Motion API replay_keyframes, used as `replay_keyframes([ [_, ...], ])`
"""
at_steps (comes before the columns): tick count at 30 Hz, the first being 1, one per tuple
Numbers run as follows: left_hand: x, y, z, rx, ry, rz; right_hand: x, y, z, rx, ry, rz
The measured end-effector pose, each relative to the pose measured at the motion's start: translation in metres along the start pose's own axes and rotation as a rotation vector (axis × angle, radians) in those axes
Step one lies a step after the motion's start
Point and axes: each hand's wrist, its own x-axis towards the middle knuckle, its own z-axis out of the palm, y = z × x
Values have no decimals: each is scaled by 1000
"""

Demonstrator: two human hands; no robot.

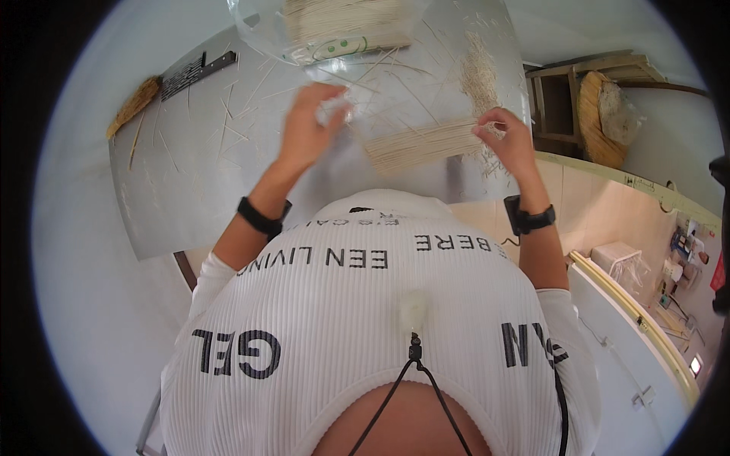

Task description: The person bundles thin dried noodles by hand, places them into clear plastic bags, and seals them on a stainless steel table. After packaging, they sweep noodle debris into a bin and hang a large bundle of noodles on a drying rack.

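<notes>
A flat bundle of pale, thin sticks that look like dried noodles point(419, 145) lies on the metal tabletop point(188, 199) in front of me. My right hand point(507, 137) is at the bundle's right end, thumb and forefinger pinching the stick tips. Blurred by motion, my left hand point(311, 122) hovers left of the bundle, its fingers bent. Something whitish shows by its fingertips, too unclear to name. Beyond the hands, a clear plastic bag point(336, 48) with a green printed face holds more sticks. Loose sticks are scattered around both hands.
Short broken pieces point(479, 74) form a heap along the table's right side. At the far left lie a straw brush point(137, 105) and a blade-like tool with a black riveted handle point(219, 61). A wooden rack point(556, 108) and round woven tray point(593, 122) stand beyond the right edge.
</notes>
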Motion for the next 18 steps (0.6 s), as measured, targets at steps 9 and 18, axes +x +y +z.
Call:
replay_keyframes([
  [9,-34,26,125,438,-617,158,-4,48,70,-624,-237,-205],
  [18,-27,6,149,605,-536,177,23,62,82,-644,-98,-422],
])
